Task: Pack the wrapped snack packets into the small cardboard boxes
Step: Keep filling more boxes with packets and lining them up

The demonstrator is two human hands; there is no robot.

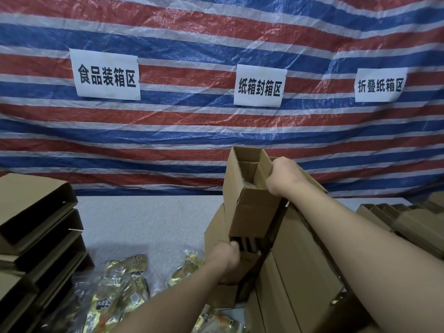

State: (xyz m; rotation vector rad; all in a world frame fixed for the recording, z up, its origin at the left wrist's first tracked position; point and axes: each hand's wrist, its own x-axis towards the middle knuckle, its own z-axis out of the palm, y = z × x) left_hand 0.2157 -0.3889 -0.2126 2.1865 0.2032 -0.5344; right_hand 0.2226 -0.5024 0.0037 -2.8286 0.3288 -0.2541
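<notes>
Holding box [249,188] at frame centre: right hand [282,175] grips top rim, left hand [224,257] grips bottom end. Packets [120,284] lower left on table [144,219]. Risk: bottom flaps unsecured, contents drop out.

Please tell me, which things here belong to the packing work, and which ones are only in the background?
For the job:
- open cardboard box, gripped by right hand and left hand
- wrapped snack packets on the table
- flat boxes stacked left, more boxes right

Just background:
- striped tarp
- three paper signs
</notes>
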